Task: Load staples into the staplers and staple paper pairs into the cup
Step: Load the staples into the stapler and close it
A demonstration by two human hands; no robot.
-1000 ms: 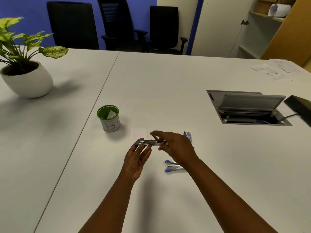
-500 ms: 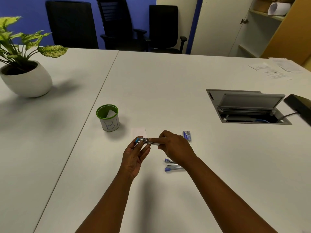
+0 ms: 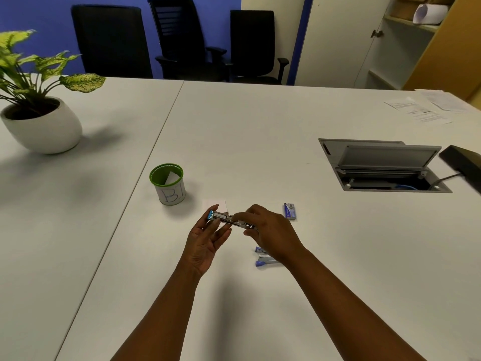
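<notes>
On the far left of the worktop (image 3: pixel 260 131) stands a plant in a white pot (image 3: pixel 43 126), well apart from my work, so it does not disturb me. Nearer to me is the cup (image 3: pixel 168 185) with a green rim and a label written by hand; a white piece of paper already leans inside it, and I think the cup stays close so that each stapled pair has a short way to go. Just right of the cup a small white paper (image 3: pixel 214 205) lies flat on the worktop, ready for stapling. My left hand (image 3: pixel 205 242) is under the stapler (image 3: pixel 229 220) with the fingers nearly straight, holding it up from below like a support, so that its channel lies open to me. My right hand (image 3: pixel 269 231) comes from the other side and pinches the stapler from above at its middle; I judge that I am loading or seating the staples there, but the staples themselves are too small to see. Below my right hand a second stapler (image 3: pixel 265 259) with blue ends lies on the worktop, partly hidden by my wrist, waiting for its turn. Further right is the small blue box of staples (image 3: pixel 289 211), near enough to reach. Far right is an open cable hatch (image 3: pixel 382 166) in the worktop.
</notes>
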